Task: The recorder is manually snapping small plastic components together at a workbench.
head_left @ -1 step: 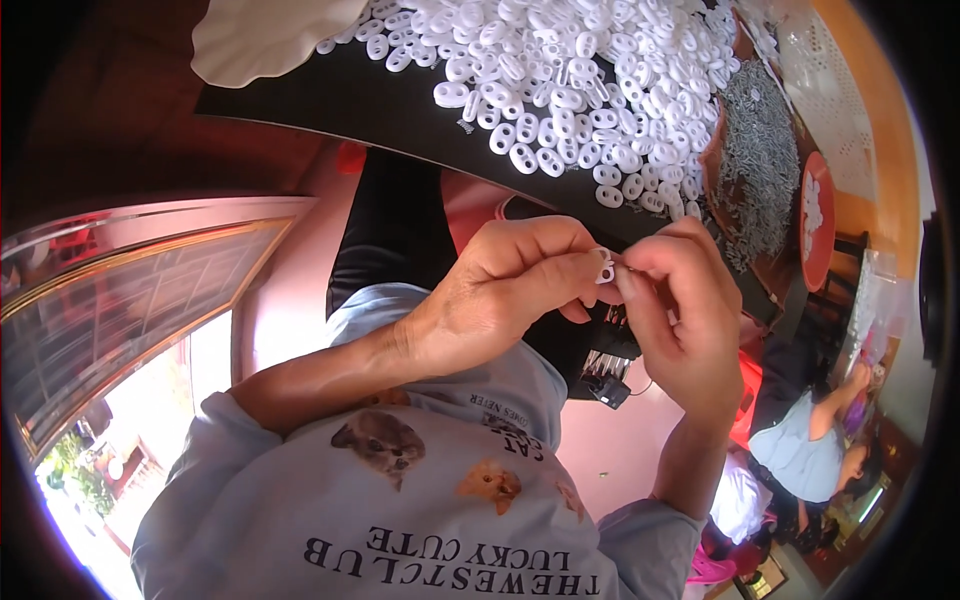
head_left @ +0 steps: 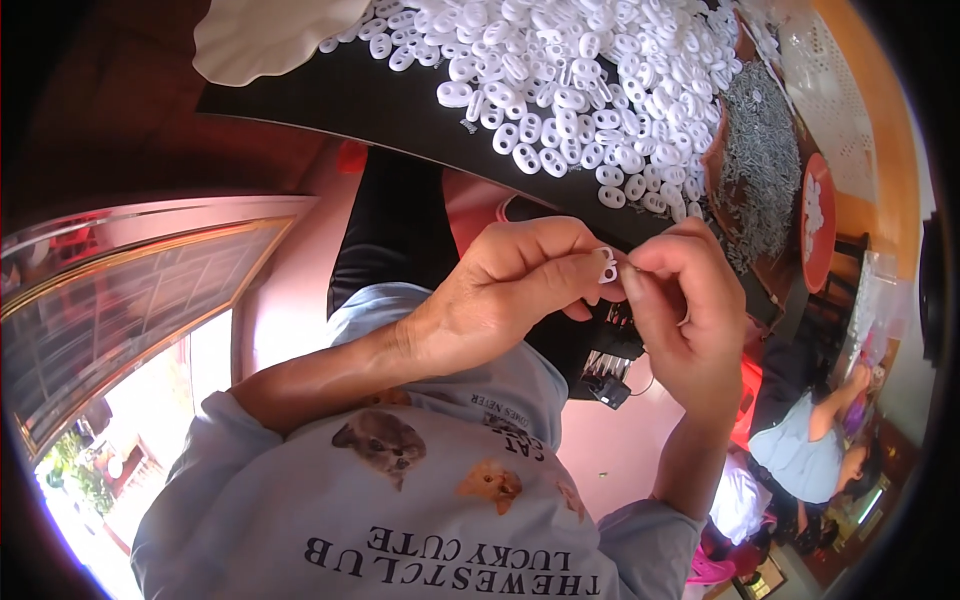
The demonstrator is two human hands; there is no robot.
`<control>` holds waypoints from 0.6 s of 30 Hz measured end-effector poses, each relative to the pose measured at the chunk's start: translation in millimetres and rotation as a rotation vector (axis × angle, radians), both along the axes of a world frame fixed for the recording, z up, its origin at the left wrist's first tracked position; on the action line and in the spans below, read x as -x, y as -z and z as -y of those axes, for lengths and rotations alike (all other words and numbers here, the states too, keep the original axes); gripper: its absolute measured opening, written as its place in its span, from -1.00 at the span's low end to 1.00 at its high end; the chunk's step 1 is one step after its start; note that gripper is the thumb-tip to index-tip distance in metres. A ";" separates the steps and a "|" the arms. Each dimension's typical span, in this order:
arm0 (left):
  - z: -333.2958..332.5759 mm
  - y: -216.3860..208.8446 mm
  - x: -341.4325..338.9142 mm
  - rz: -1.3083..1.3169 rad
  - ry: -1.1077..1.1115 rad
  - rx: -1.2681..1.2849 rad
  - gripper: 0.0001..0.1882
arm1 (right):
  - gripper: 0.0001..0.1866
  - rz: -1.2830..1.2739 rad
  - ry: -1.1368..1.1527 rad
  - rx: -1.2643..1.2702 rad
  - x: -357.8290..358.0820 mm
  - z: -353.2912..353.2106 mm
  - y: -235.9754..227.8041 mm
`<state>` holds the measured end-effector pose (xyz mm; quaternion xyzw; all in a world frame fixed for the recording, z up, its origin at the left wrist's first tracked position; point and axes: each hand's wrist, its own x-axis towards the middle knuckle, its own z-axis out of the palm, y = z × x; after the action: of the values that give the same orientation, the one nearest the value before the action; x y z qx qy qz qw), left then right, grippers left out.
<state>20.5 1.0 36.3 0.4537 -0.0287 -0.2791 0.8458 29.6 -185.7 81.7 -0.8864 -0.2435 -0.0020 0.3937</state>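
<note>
Pinching a white piece [head_left: 609, 264], the left hand [head_left: 495, 295] holds it past the thumb [head_left: 575, 275].

Dark capital letters [head_left: 462, 571], upside down in view, run in large and small lines across a pale shirt [head_left: 400, 510] printed with cat faces [head_left: 380, 447].

Daylight [head_left: 195, 370] floods in at lower left beside a gold-edged panel [head_left: 140, 305]; the floor [head_left: 625, 450] is pink, the table [head_left: 315, 100] black.
</note>
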 end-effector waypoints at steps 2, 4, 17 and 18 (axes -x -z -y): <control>-1.6 3.7 1.4 0.017 0.010 -0.007 -0.76 | -0.92 -0.215 0.118 -0.240 2.0 -5.1 -3.3; -2.7 13.0 3.7 0.124 0.006 -0.048 -0.75 | -0.95 -0.255 0.124 -0.241 -0.4 -6.0 -7.6; -10.3 19.5 5.7 0.247 0.012 -0.101 -0.78 | -0.95 -0.313 0.134 -0.207 -4.2 -18.2 -1.8; -10.0 20.6 6.2 0.246 0.007 -0.088 -0.78 | -0.95 -0.329 0.145 -0.210 -3.8 -19.1 -2.0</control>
<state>14.3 11.0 15.8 0.5210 -0.1214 -0.2253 0.8143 33.5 -166.7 83.6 -0.8442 -0.1100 0.0890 0.5170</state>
